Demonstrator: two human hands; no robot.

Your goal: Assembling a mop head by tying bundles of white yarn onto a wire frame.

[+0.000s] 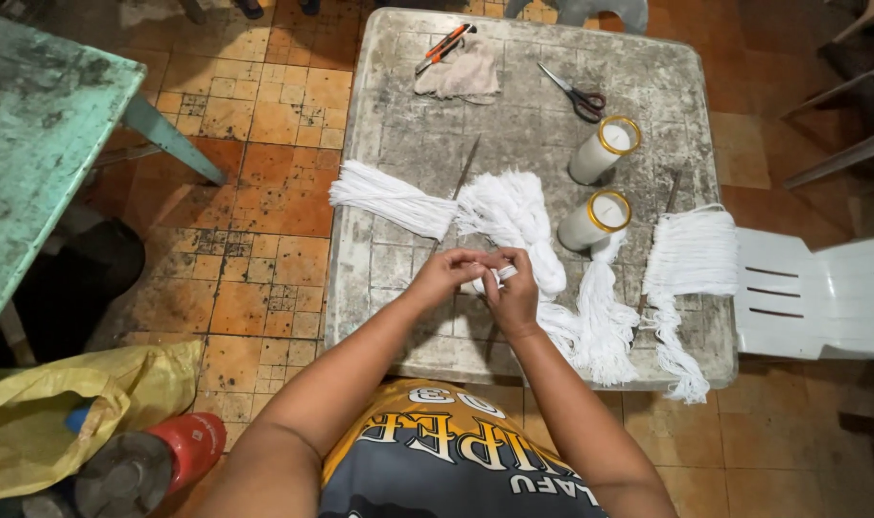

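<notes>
Over the near part of a worn grey table, my left hand and my right hand meet, both pinching a small bunch of white string between the fingertips. Just beyond them lies a big bundle of white string, trailing toward the front edge. Another bundle lies to the left, and a third to the right beside a thin stick. Two white candles in glass with gold rims lie on their sides right of the middle bundle.
At the table's far edge are scissors, a rag and an orange utility knife. A green table stands left, a white plastic chair right. A yellow bag and red-capped bottle sit on the tiled floor.
</notes>
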